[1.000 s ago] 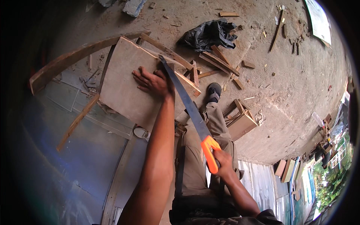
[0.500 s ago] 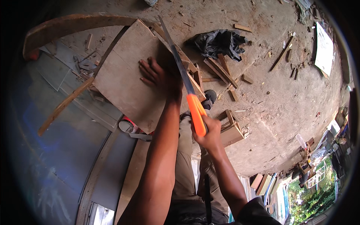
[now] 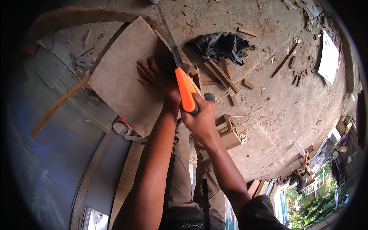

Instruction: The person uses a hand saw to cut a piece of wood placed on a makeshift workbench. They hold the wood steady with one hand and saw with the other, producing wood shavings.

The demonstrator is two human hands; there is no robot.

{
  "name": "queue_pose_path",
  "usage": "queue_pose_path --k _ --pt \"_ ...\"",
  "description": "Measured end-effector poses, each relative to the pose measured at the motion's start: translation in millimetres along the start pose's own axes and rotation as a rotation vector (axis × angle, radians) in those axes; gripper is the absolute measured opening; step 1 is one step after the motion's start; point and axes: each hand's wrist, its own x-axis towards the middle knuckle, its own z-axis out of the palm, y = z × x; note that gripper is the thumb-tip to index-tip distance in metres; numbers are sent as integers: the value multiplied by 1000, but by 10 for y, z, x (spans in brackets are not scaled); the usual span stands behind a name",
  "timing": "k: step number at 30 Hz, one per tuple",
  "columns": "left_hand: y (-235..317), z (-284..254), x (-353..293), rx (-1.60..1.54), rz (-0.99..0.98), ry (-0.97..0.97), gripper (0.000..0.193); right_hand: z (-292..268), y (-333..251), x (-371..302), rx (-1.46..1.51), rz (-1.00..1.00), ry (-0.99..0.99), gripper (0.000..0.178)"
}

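A hand saw [image 3: 185, 89] with an orange handle and a long dark blade is gripped by my right hand [image 3: 201, 117]. Its blade points away from me along the right edge of a wide, flat wooden board [image 3: 119, 76]. On that board my left hand [image 3: 155, 76] lies flat with its fingers spread, partly in shadow. Whether the teeth touch the wood I cannot tell. Beneath the board's right edge, parts of a wooden frame [image 3: 197, 78] show.
A crumpled black plastic bag [image 3: 220, 44] and loose wood strips [image 3: 222, 74] lie on the dusty floor to the right. Nearer me is a small wooden box frame [image 3: 230, 134]. A round tin [image 3: 122, 126] sits left of the board, and a curved wooden piece [image 3: 76, 15] arches behind it.
My right hand has pushed the saw forward and a little left along the board's edge. The left hand stays flat on the board, and the whole view has shifted slightly.
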Motion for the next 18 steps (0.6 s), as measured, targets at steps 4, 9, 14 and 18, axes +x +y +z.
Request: queue_pose_path --k 4,9,14,18 --pt "-5 -42 10 15 -34 14 94 -70 438 -827 -9 -60 -5 12" --pt "-40 -1 -4 -32 -42 134 64 -615 515 -2241 -91 -7 -61 10" --pt "57 -92 -33 -70 -24 82 73 -252 168 -792 -6 37 -29 13" --pt "-105 94 26 25 5 104 80 5 -202 115 -5 59 -34 11"
